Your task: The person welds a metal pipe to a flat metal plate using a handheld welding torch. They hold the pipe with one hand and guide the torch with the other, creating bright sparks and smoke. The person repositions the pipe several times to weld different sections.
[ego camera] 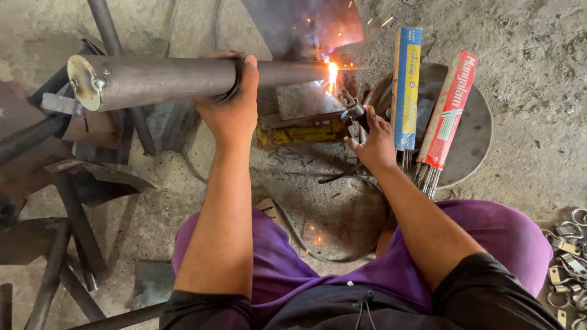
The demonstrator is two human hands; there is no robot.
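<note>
Left hand [231,110] wraps fingers around steel pipe [183,78], holding it level above floor [526,122]. Right hand [374,142] grips electrode holder [353,113], fingers closed on handle. Bright arc [332,72] with sparks at pipe's far end, just beyond right fingers. Blue rod packet [406,88] and red rod packet [447,110] lie right of right hand on round metal plate [474,131]. Metal scraps [73,183] left of left hand.

two long electrode packets upright on round metal plate [474,131]: blue-yellow packet [407,88] left, red-white packet [449,110] right; yellow box [299,133] beside.
</note>
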